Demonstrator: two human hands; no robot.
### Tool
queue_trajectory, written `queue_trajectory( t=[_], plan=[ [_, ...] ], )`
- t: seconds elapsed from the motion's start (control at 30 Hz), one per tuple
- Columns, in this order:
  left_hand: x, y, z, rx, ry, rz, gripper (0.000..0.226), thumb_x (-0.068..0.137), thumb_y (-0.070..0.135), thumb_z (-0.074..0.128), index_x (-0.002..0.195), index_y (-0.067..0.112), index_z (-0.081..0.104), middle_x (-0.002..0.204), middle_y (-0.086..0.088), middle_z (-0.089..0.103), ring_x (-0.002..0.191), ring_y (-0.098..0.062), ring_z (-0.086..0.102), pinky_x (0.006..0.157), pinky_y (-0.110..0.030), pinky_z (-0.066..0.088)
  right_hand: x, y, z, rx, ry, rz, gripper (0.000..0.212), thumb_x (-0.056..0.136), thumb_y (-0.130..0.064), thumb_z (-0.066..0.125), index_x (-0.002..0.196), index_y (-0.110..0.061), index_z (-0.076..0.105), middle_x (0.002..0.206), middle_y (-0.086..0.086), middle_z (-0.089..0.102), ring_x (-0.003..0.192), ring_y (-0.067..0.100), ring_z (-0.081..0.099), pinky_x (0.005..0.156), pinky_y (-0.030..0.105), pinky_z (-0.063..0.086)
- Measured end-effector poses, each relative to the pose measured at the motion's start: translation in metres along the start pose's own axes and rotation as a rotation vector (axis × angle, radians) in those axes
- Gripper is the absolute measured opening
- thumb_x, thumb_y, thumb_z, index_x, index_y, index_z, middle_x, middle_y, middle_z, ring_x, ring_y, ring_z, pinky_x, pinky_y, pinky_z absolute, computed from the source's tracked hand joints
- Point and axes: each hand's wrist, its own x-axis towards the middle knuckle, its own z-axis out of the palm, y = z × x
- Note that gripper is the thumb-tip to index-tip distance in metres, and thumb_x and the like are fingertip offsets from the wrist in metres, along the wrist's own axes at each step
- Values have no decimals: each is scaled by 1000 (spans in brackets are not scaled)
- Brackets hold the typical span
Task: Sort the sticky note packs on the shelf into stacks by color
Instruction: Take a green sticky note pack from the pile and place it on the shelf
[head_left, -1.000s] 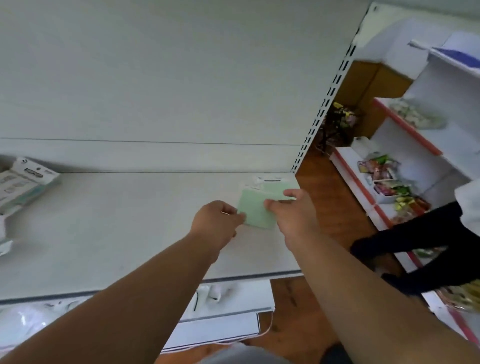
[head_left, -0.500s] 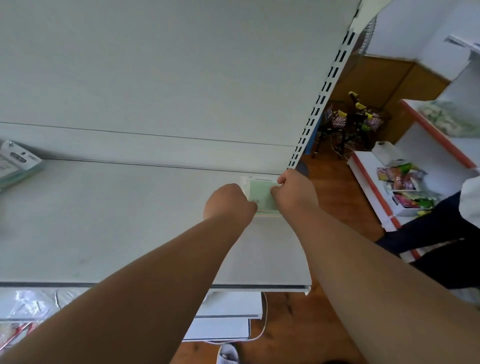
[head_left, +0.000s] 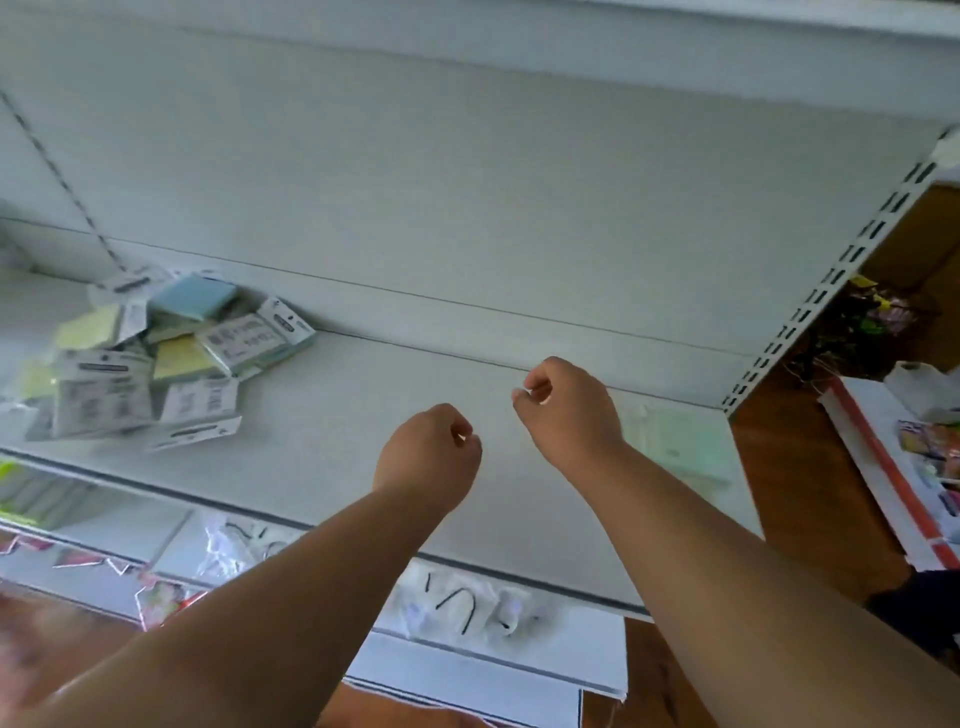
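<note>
left hand (head_left: 434, 449): loosely curled over the middle of the shelf (head_left: 332, 441), fingers bent in, nothing visible in it; judged empty. hangs above the shelf board, not touching any pack.

right hand (head_left: 569, 410): loosely curled too, thumb and forefinger near each other but pinching nothing that shows; judged empty. it sits just right of and farther back than the left hand, close to the rear edge of the shelf.

unsorted pile (head_left: 166, 353): sticky note packs heaped at the far left of the shelf, against the back panel (head_left: 467, 182). yellow, blue and pale green blocks show among white printed header cards; packs overlap and tilt at mixed angles, so no single long axis holds for the heap. exact count cannot be told.

green stack (head_left: 680, 441): flat green pack or packs at the right end of the shelf, just right of the right wrist, partly hidden behind that forearm. blurred; whether 1 or 2 packs lie there cannot be told.

key relation: the pile lies to the left of both hands, well apart from them, with bare shelf between. the left hand is the nearer of the 2. the green stack lies the opposite way, beside the right arm.

judgement: next pickup likely calls for a leftward reach across the shelf, led by the left hand. most of the sorting appears undone.
</note>
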Motion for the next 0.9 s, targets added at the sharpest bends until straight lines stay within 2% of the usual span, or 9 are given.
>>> queue_trajectory(
  t=[0.23,0.33,0.43,0.53,0.6,0.7,0.8,0.83,0.9],
  plan=[
    [48,-136,-116,1,173,-66,22,87,27,53,106,29,64,105,8,66,94,-17,60,72,-26,41,8,-155,123,120,-162,-58,12,91,-22,51,88,-24,61,89,-9,65,82,15,58,70,26,43],
    [73,-182,-159,13,189,-24,21,89,25,53,107,27,63,107,7,65,93,-17,59,71,-27,41,17,-210,175,210,-258,0,15,92,-21,50,98,-21,64,100,-4,67,88,20,62,76,31,51],
    [97,-210,-187,60,156,22,24,88,26,56,112,27,61,114,7,62,94,-17,59,74,-29,47,29,-243,204,260,-299,74,35,91,-16,44,121,-23,60,124,5,64,103,29,63,90,43,54],
    [117,-223,-198,127,84,90,40,87,24,61,127,25,56,134,3,52,104,-21,60,80,-32,50,38,-252,213,30,-359,35,54,92,-13,42,144,-24,41,144,9,50,125,31,52,103,38,44],
    [129,-227,-197,205,8,138,52,85,27,63,135,25,49,144,2,42,111,-24,59,87,-36,53,40,-255,215,-148,-407,-4,56,94,-18,43,148,-29,35,147,8,46,127,30,49,104,36,42],
    [143,-230,-189,295,-66,148,67,79,44,70,138,25,43,149,-2,35,115,-29,58,87,-42,55,43,-256,217,-165,-406,25,51,93,-19,44,143,-29,44,141,9,53,124,30,52,102,36,43],
    [143,-229,-181,402,-60,189,72,74,58,71,133,24,46,137,-4,42,104,-29,61,77,-40,57,46,-256,220,16,-303,165,42,89,-9,45,124,-26,62,132,7,60,114,29,58,95,34,48],
    [142,-228,-181,421,-58,202,67,76,56,70,131,24,47,134,-5,45,102,-28,62,75,-39,56,48,-255,222,121,-249,226,39,88,-8,45,114,-26,68,125,6,64,104,29,62,89,33,52],
    [141,-227,-185,393,-40,207,49,84,47,64,126,25,50,127,-5,51,100,-28,61,74,-39,55,48,-258,223,407,-149,351,37,86,-2,42,93,-24,70,107,5,70,72,26,63,59,24,54]
  ],
)
